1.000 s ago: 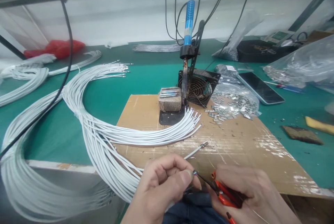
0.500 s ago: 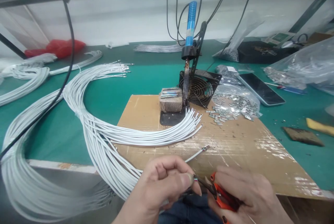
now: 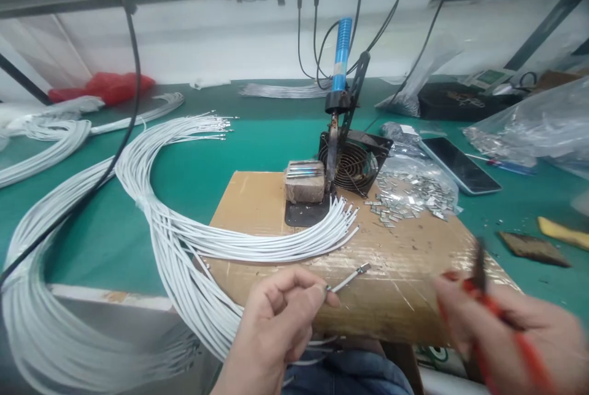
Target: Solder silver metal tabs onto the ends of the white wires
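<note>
My left hand (image 3: 285, 315) is closed in a pinch on a white cable, whose small end shows at the fingertips. Just beyond those fingers, a white cable with a metal connector (image 3: 363, 268) points up and right over the cardboard. My right hand (image 3: 529, 333), smeared by motion, grips red-handled pliers (image 3: 480, 269) with their dark jaws pointing up. The pliers are well apart from the cable. A thick bundle of white cables (image 3: 257, 248) curves across the cardboard (image 3: 400, 291), and part of it runs down behind my left hand.
A blue-handled soldering iron (image 3: 340, 57) stands tip-down beside a block (image 3: 304, 189) and a black fan (image 3: 356, 162). Loose metal connectors (image 3: 400, 199) spill from a plastic bag. A phone (image 3: 460, 165), a brown pad (image 3: 534, 248) and more cable bundles (image 3: 59, 217) lie on the green mat.
My right hand has moved the pliers right and up, away from my left hand. My left hand has shifted slightly left and up, still pinching the cable.
</note>
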The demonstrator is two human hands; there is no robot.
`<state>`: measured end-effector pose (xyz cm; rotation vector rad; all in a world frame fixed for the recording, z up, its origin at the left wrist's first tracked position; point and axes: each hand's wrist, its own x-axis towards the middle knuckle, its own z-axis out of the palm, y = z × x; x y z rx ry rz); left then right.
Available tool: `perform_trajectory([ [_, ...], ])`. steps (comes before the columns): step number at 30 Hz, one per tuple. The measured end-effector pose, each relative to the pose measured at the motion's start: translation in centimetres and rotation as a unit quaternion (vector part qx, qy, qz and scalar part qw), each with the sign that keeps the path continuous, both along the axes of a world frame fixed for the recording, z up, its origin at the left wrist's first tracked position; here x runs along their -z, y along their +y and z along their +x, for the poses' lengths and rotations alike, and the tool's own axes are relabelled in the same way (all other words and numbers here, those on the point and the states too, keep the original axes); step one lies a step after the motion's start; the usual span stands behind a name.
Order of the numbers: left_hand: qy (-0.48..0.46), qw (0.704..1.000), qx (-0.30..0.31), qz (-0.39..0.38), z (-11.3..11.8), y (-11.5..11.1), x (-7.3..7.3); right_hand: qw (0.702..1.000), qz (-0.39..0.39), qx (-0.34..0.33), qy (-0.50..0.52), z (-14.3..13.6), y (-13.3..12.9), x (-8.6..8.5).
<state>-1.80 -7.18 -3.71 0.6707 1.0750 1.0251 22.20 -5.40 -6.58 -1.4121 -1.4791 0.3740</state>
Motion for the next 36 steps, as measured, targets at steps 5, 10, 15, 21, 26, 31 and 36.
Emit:
perform_trajectory([
  [5,-0.001,1.000,0.010,0.028,0.6,0.3,-0.5,0.971,0.028,-0.160,-0.175,-3.5,-1.0,1.2],
  [10,-0.014,0.999,0.008,0.032,0.6,0.1,-0.7,0.950,0.053,-0.197,-0.238,-4.0,-1.0,1.5],
  [15,-0.015,0.999,0.017,0.036,0.6,0.0,-0.6,0.943,0.068,-0.197,-0.257,-3.9,-1.0,1.0],
  [21,-0.022,0.999,0.025,0.030,0.5,0.0,-0.7,0.937,0.080,-0.211,-0.267,-4.2,-0.9,0.5],
  [26,-0.025,0.999,0.026,0.022,0.4,0.0,-0.7,0.933,0.082,-0.214,-0.278,-4.1,-0.7,0.6],
  [31,-0.043,0.999,0.023,0.015,0.3,0.0,-0.7,0.929,0.098,-0.217,-0.283,-3.9,-0.6,0.6],
  [36,-0.057,0.998,0.037,0.013,0.2,0.0,-0.8,0.930,0.109,-0.209,-0.281,-3.7,-0.8,0.8],
])
